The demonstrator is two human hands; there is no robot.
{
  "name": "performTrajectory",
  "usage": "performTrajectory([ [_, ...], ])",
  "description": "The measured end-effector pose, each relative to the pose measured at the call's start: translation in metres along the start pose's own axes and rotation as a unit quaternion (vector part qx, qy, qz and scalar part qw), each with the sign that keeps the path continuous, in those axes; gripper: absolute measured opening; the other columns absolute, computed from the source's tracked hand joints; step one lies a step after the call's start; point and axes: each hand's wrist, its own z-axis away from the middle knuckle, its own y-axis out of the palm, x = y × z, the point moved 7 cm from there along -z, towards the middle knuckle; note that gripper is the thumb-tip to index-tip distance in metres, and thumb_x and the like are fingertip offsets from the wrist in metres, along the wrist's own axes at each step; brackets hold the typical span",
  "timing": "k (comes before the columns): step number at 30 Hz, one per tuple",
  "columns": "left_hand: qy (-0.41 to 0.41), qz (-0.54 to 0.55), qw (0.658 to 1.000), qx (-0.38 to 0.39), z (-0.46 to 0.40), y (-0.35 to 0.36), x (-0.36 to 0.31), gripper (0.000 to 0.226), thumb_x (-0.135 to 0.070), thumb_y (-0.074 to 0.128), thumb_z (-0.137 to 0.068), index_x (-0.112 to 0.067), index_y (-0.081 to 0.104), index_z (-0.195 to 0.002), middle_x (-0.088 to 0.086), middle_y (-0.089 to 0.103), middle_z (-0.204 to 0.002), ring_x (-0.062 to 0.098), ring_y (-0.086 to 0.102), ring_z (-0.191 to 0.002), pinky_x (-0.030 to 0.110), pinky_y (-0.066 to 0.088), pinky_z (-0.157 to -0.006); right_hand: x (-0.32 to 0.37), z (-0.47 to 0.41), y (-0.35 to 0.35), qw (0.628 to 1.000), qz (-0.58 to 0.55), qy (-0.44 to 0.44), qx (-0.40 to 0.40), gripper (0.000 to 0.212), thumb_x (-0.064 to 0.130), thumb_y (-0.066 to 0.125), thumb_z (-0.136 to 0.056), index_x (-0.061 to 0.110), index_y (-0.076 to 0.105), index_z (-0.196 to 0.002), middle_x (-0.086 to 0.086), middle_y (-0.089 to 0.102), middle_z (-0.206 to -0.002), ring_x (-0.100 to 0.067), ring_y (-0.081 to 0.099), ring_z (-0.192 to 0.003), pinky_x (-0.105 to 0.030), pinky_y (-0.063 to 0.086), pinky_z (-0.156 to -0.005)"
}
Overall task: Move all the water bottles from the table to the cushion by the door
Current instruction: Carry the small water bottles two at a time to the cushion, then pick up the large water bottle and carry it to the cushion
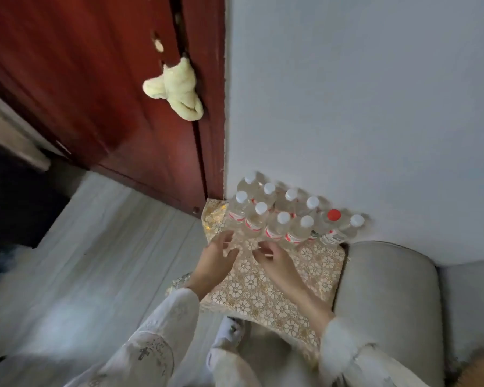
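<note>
Several clear water bottles (284,219) with white caps stand upright in two rows on a gold floral cushion (277,289), against the white wall beside the red door (95,93). One bottle (333,219) has a red cap. My left hand (217,256) hovers just in front of the nearest row, fingers apart and holding nothing. My right hand (274,259) is beside it, fingers loosely spread, also holding nothing. Both hands are over the cushion, close to the front bottles' bases; the frame is blurred, so I cannot tell whether they touch.
A grey upholstered sofa arm (383,297) borders the cushion on the right. A pale yellow cloth (176,90) hangs from the door. Light wood floor (95,261) spreads to the left. My white-trousered leg and shoe (227,336) are below the cushion.
</note>
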Motion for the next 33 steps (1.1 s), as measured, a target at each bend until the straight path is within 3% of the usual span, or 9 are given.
performTrajectory([
  [2,-0.022,0.026,0.998,-0.051,0.034,-0.036,0.025,0.037,-0.017,0.054,-0.089,-0.012,0.049,-0.126,0.006,0.060,-0.123,0.017,0.057,-0.109,0.020,0.040,-0.086,0.026,0.013,0.032,0.999,0.024,-0.032,0.034,0.037,0.031,0.048,-0.091,0.014,0.047,-0.124,0.002,0.056,-0.118,0.008,0.050,-0.085,-0.001,0.040,-0.061],
  [7,-0.073,0.133,0.972,-0.178,0.154,-0.121,0.103,0.025,-0.010,0.056,-0.087,-0.007,0.060,-0.112,0.004,0.065,-0.099,0.021,0.064,-0.095,0.022,0.045,-0.080,0.083,0.072,0.136,0.985,0.066,-0.092,0.128,0.029,0.026,0.050,-0.091,0.012,0.053,-0.117,-0.004,0.060,-0.110,-0.013,0.058,-0.099,-0.020,0.044,-0.083],
  [11,-0.103,0.181,0.939,-0.273,0.280,-0.175,0.170,0.024,-0.008,0.054,-0.089,-0.006,0.060,-0.111,0.006,0.065,-0.105,0.016,0.059,-0.086,0.023,0.046,-0.072,0.112,0.146,0.237,0.958,0.117,-0.156,0.209,0.027,0.020,0.053,-0.089,0.007,0.056,-0.113,-0.015,0.064,-0.108,-0.026,0.062,-0.100,-0.036,0.046,-0.089],
  [15,-0.143,0.214,0.884,-0.391,0.422,-0.214,0.230,0.023,-0.008,0.053,-0.089,-0.005,0.060,-0.110,0.008,0.065,-0.104,0.018,0.060,-0.087,0.024,0.046,-0.075,0.133,0.237,0.343,0.917,0.142,-0.215,0.306,0.022,0.010,0.055,-0.088,0.001,0.057,-0.107,-0.027,0.064,-0.103,-0.032,0.063,-0.091,-0.022,0.044,-0.070],
  [18,-0.182,0.231,0.833,-0.469,0.532,-0.224,0.269,0.022,-0.010,0.052,-0.090,-0.004,0.060,-0.110,0.012,0.067,-0.105,0.022,0.063,-0.092,0.030,0.047,-0.080,0.146,0.314,0.425,0.869,0.164,-0.264,0.384,0.017,0.008,0.054,-0.088,0.002,0.058,-0.103,-0.025,0.066,-0.096,-0.026,0.060,-0.079,-0.016,0.043,-0.063],
  [21,-0.225,0.245,0.762,-0.556,0.640,-0.221,0.301,0.018,-0.011,0.052,-0.090,-0.012,0.062,-0.105,0.010,0.069,-0.100,0.022,0.063,-0.094,0.030,0.047,-0.082,0.149,0.401,0.499,0.808,0.196,-0.301,0.466,0.014,0.014,0.056,-0.087,0.009,0.060,-0.099,-0.012,0.068,-0.091,-0.024,0.063,-0.081,-0.030,0.049,-0.075],
  [24,-0.263,0.265,0.681,-0.630,0.735,-0.208,0.325,0.015,-0.015,0.053,-0.089,-0.022,0.062,-0.098,0.005,0.070,-0.096,0.021,0.064,-0.092,0.034,0.048,-0.083,0.149,0.492,0.560,0.730,0.230,-0.347,0.541,0.008,0.017,0.057,-0.087,0.022,0.058,-0.093,-0.014,0.070,-0.098,-0.027,0.065,-0.091,-0.039,0.049,-0.085],
  [30,-0.307,0.305,0.546,-0.718,0.884,-0.187,0.361,0.017,-0.014,0.052,-0.090,-0.028,0.060,-0.092,0.000,0.068,-0.090,0.022,0.064,-0.091,0.026,0.047,-0.075,0.131,0.658,0.662,0.572,0.282,-0.398,0.660,0.016,0.020,0.054,-0.088,0.016,0.060,-0.103,-0.007,0.071,-0.096,-0.021,0.065,-0.090,-0.035,0.050,-0.084],
  [33,-0.325,0.309,0.483,-0.752,0.955,-0.186,0.385,0.016,-0.018,0.050,-0.091,-0.030,0.059,-0.094,-0.001,0.069,-0.095,0.016,0.064,-0.091,0.027,0.049,-0.080,0.123,0.731,0.712,0.509,0.284,-0.406,0.704,0.017,0.020,0.052,-0.089,0.015,0.059,-0.104,-0.004,0.069,-0.093,-0.017,0.067,-0.084,-0.032,0.051,-0.083],
])
